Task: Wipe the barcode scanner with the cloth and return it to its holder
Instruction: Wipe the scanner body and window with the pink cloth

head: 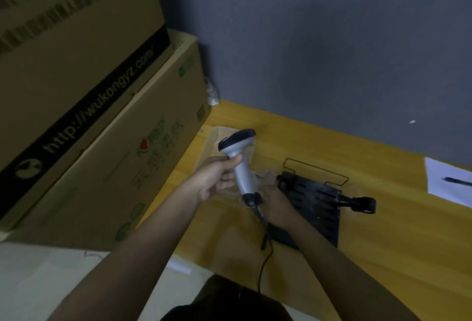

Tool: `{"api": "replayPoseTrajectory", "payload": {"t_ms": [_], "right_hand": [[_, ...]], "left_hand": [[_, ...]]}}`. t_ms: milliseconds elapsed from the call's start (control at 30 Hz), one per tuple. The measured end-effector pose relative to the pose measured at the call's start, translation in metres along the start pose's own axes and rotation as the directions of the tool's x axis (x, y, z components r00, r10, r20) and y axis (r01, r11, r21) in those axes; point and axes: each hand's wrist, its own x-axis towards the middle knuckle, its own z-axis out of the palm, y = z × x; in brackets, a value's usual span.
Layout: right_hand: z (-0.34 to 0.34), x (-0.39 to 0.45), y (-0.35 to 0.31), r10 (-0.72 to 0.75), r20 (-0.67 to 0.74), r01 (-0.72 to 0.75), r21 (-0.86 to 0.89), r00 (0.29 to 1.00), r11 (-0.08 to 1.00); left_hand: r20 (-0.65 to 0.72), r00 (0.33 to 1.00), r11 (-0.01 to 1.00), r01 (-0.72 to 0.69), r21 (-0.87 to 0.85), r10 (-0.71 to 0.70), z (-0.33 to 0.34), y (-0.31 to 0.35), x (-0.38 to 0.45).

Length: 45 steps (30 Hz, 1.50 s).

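Above the tabletop (pixel 383 257): your hands.
Left hand (pixel 217 180): grips barcode scanner (pixel 240 157) handle.
Right hand (pixel 273 206): at the scanner's base; grip unclear.

The left hand (pixel 217 180) grips the grey scanner (pixel 240 162) by its handle, head up, above the yellow table (pixel 383 231); the right hand (pixel 274 204) sits at its cabled base, beside a black stand (pixel 319 203).

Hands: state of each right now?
Left hand: closed on the barcode scanner handle.
Right hand: at the scanner's base; grip cannot be told.
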Motion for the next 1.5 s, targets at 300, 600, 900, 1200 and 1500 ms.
{"api": "replayPoseTrajectory", "payload": {"t_ms": [300, 600, 900, 1200, 1500], "right_hand": [[0.059, 0.073, 0.048, 0.032, -0.017, -0.035, -0.645, 0.999, 0.763], [0.006, 0.019, -0.022, -0.055, -0.515, 0.094, 0.050, 0.855, 0.994], [0.009, -0.001, -0.128, 0.170, -0.354, 0.143, 0.704, 0.920, 0.696], [0.005, -0.027, -0.099, -0.231, -0.338, 0.247, 0.005, 0.912, 0.969], [-0.012, 0.013, -0.128, 0.234, -0.447, 0.111, 0.621, 0.864, 0.776]], "left_hand": [[-0.007, 0.999, 0.999, 0.036, -0.003, -0.036, -0.031, -0.019, 0.009], [0.044, 0.999, 1.000, -0.025, -0.004, 0.026, -0.045, -0.005, 0.020], [0.020, 0.991, 0.985, -0.134, 0.109, 0.133, -0.009, 0.005, 0.006], [-0.026, 0.995, 0.995, -0.099, 0.007, 0.099, -0.007, 0.033, 0.008], [0.090, 0.984, 0.986, -0.161, 0.046, 0.156, 0.005, 0.034, 0.005]]}}
